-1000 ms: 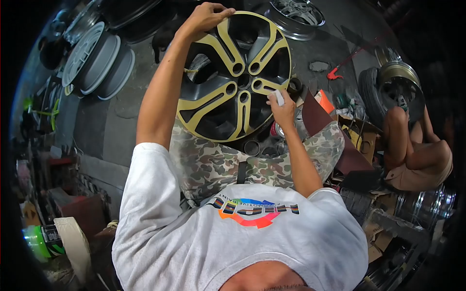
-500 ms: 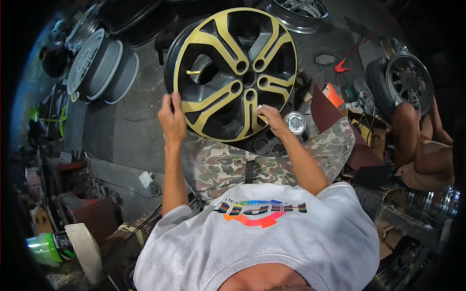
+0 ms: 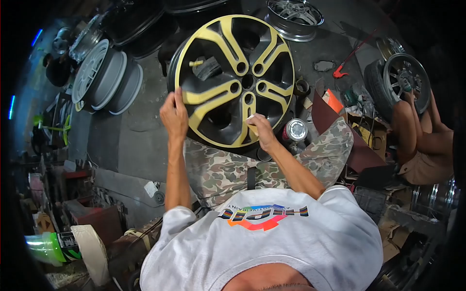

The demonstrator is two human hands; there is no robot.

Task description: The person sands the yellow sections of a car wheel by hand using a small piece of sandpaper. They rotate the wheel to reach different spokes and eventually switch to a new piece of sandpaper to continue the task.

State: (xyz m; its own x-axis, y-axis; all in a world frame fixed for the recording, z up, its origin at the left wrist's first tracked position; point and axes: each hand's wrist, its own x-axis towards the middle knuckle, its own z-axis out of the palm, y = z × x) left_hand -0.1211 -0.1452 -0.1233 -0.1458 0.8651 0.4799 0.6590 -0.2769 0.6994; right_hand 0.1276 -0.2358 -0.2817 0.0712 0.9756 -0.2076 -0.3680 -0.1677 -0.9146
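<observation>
A multi-spoke wheel rim (image 3: 225, 93) with yellow spoke faces and black recesses stands tilted in front of me, above my camouflage-covered lap. At its left edge, my left hand (image 3: 174, 116) is closed on the outer lip, fingertips up. My right hand (image 3: 263, 131) pinches a small pale folded piece (image 3: 252, 121), perhaps sandpaper, against the lower spoke (image 3: 249, 112). Its exact kind is hard to make out. Just right of that hand stands a can with a silvery lid (image 3: 296, 129).
Grey rims (image 3: 107, 77) stand at left, and a chrome rim (image 3: 294, 19) lies at the back. On the right, another person (image 3: 412, 131) sits by a tyred wheel (image 3: 405, 80). A red-handled tool (image 3: 340, 72), an orange piece (image 3: 333, 99) and boxes lie between us.
My right hand has moved slightly left and down along the lower spoke with the pale piece. The rim appears turned slightly clockwise, and my left hand is still at its left edge.
</observation>
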